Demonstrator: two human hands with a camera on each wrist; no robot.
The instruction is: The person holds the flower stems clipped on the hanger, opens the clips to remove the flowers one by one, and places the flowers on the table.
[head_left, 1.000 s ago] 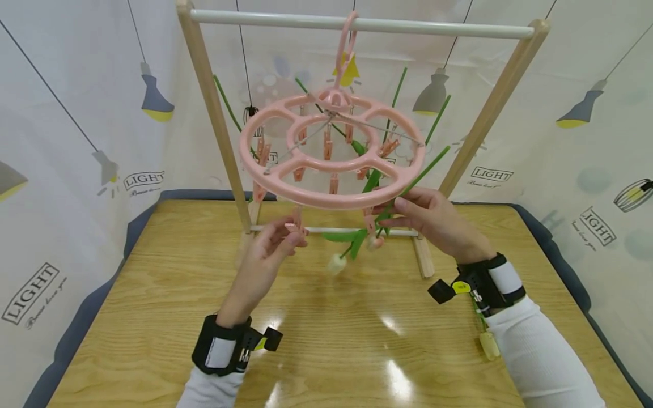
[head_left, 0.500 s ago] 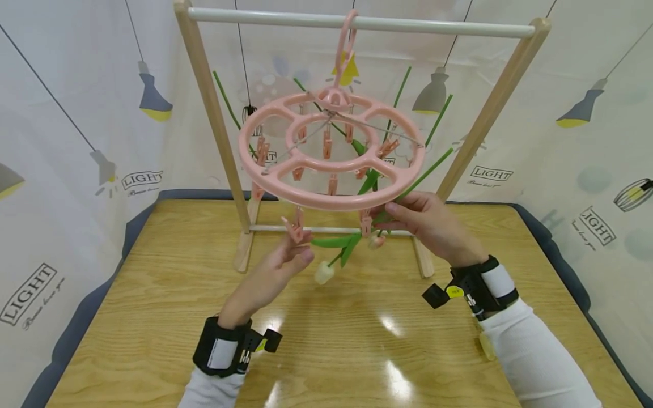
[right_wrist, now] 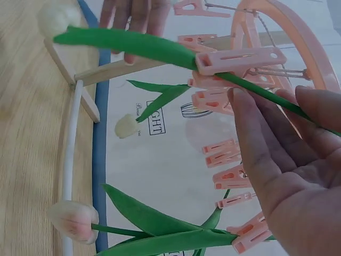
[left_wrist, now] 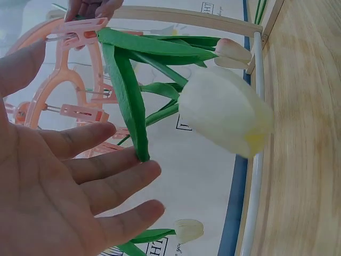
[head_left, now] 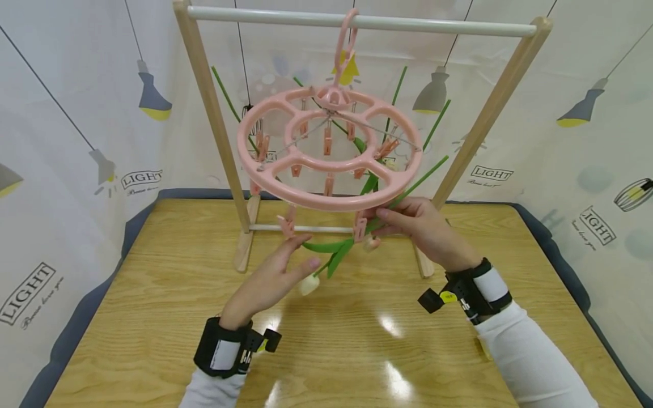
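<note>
Over the wooden table [head_left: 336, 340], I have the right hand [head_left: 420, 229] pinching the white tulip's stem [head_left: 428, 174], slanting down-left; its bloom [head_left: 308, 284] lies nearer the spread left hand [head_left: 267, 281].

A pink round hanger [head_left: 326, 201] hangs by its hook from a white bar [head_left: 275, 16]. Under the hanger's front right rim, the right hand [head_left: 425, 229] holds a white tulip [head_left: 339, 259] by its stem. Below the hanger's front left, the left hand [head_left: 270, 277] extends its fingers beside the leaves. Pink clips [head_left: 327, 141] dangle from the hanger.
</note>
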